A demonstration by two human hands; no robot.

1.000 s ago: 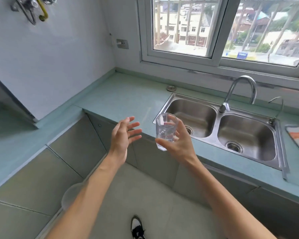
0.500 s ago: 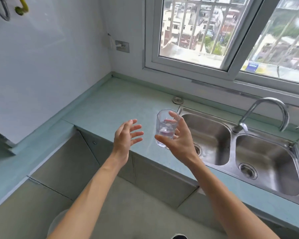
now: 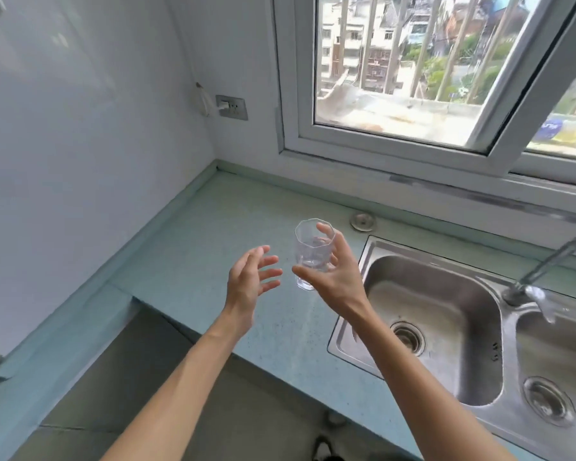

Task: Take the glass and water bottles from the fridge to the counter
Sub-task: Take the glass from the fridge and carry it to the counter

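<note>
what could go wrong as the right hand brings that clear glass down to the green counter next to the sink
1. The right hand holds the clear faceted drinking glass with spread fingertips only; a smooth glass could slip, and the open left hand is not supporting it.
2. The stainless steel double sink lies just to the right; set down too close to its rim, the glass might tip in.
3. Landing hard on the pale green stone counter could chip the base.

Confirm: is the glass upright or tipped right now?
Upright. The glass has its rim up and base down, held above the counter by the right hand.
</note>
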